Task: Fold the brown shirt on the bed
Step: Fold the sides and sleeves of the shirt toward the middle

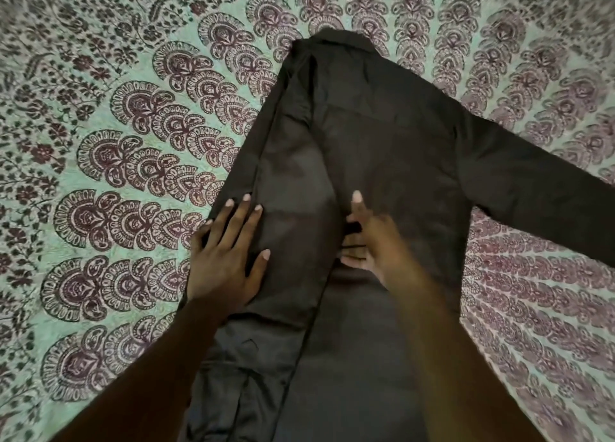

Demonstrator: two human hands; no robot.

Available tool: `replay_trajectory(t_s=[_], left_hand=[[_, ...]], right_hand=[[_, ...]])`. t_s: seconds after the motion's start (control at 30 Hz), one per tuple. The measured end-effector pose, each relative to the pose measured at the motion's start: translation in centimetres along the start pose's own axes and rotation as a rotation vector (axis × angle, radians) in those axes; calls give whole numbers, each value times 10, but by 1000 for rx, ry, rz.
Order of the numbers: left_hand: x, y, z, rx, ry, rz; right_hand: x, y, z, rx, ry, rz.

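The dark brown shirt [382,149] lies back-up on the bed, collar at the far end. Its left side and sleeve are folded inward over the body, forming a long strip down the left. The right sleeve [539,189] still stretches out flat to the right. My left hand [229,252] lies flat with spread fingers on the folded strip's outer edge. My right hand [369,242] is blurred at the strip's inner edge in the shirt's middle, fingers mostly straight against the cloth; a grip cannot be made out.
The bed is covered by a pale green sheet [109,142] printed with dark maroon peacock-feather motifs. It spreads out on all sides of the shirt. No other objects are in view.
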State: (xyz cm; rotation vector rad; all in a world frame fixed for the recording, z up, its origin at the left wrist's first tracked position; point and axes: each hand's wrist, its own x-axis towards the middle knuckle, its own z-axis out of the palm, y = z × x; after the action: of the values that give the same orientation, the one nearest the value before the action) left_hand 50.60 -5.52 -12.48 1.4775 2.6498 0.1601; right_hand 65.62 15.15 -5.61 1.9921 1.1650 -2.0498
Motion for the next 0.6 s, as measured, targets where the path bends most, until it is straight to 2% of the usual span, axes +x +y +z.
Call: replay_trajectory(t_s=[0.1, 0.2, 0.4, 0.6], left_hand=[[0, 0, 1, 6, 17, 5], [-1, 0, 2, 5, 24, 14], [-2, -1, 3, 11, 34, 27], [-1, -1, 1, -68, 61, 16]], right_hand=[[2, 9, 11, 545, -79, -48], [3, 12, 20, 857, -106, -65], [-1, 9, 40, 1010, -152, -81], [8, 30, 51, 1044, 59, 8]])
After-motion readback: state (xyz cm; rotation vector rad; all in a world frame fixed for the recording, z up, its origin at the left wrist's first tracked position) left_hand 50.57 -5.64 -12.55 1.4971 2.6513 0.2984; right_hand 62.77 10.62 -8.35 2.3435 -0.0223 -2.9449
